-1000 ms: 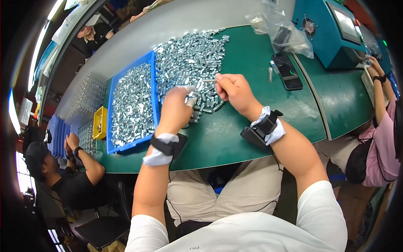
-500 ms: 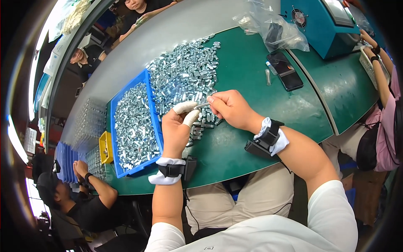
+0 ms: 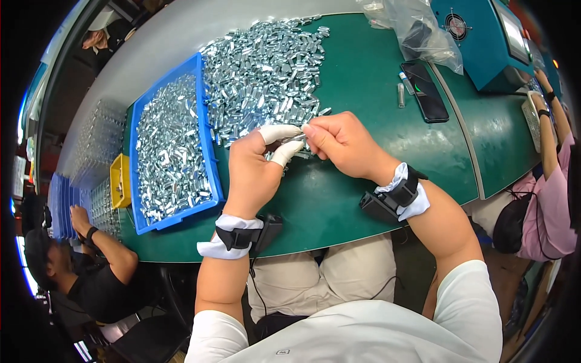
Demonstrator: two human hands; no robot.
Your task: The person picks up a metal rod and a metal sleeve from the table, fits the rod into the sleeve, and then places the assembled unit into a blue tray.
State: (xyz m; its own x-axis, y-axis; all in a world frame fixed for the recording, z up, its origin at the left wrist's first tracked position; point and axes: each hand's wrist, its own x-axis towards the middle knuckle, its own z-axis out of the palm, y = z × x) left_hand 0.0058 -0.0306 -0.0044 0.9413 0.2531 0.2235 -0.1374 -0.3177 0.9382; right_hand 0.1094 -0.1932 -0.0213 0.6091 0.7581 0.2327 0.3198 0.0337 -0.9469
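Both hands meet over the green table. The left hand, with white caps on thumb and forefinger, and the right hand pinch one small metal piece between their fingertips. Just beyond the fingers lies a heap of metal pieces; left of them, a blue tray.

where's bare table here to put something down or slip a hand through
Bare green table lies between the loose pile of metal parts and the black phone. More bare top runs along the near edge, below the left hand and right hand. Crowded: the blue tray brimming with parts, the pile beside it, and the plastic bag by the teal machine.
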